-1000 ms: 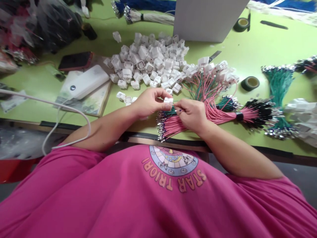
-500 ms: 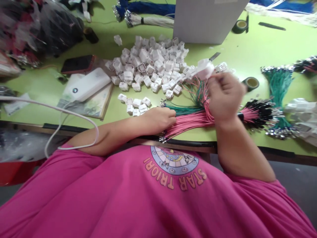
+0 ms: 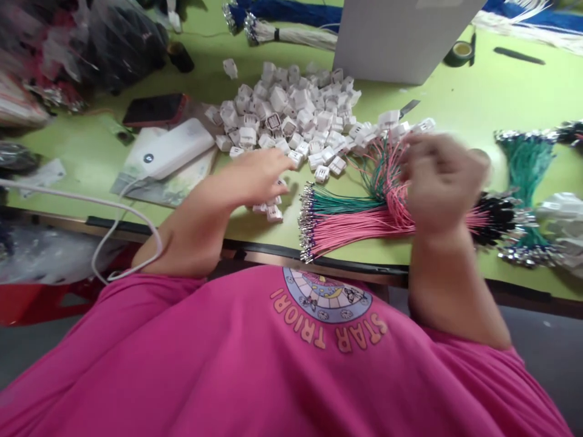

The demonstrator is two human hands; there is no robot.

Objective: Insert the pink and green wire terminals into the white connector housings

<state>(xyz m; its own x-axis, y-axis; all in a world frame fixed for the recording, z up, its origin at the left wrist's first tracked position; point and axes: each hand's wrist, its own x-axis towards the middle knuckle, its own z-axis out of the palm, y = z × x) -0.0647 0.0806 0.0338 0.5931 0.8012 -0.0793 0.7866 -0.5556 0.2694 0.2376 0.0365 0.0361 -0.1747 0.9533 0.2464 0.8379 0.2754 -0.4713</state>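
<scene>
My left hand (image 3: 259, 175) hangs over a few white plastic connector housings (image 3: 274, 213) near the table's front edge, thumb and fingers apart with nothing seen in them. Beside it lies a bundle of pink wires (image 3: 355, 226) and green wires (image 3: 341, 202), their metal terminals fanned out toward the left. My right hand (image 3: 441, 176) is raised over the right part of this bundle, curled and smeared by motion; whether it holds anything is hidden. Left of its fingertips, loose pink wire ends rise to white housings (image 3: 389, 119). A large heap of housings (image 3: 291, 112) lies behind.
A grey box (image 3: 392, 42) stands at the back. To the left are a phone (image 3: 155, 109), a white power bank (image 3: 182, 149) with its cable, and dark plastic bags (image 3: 122, 42). Another green wire bundle (image 3: 526, 170) and black tape (image 3: 458, 53) lie at right.
My left hand has left the pink wires and moved left to the small group of housings. My right hand has shifted slightly right, away from the white housings. The view has shifted slightly.
</scene>
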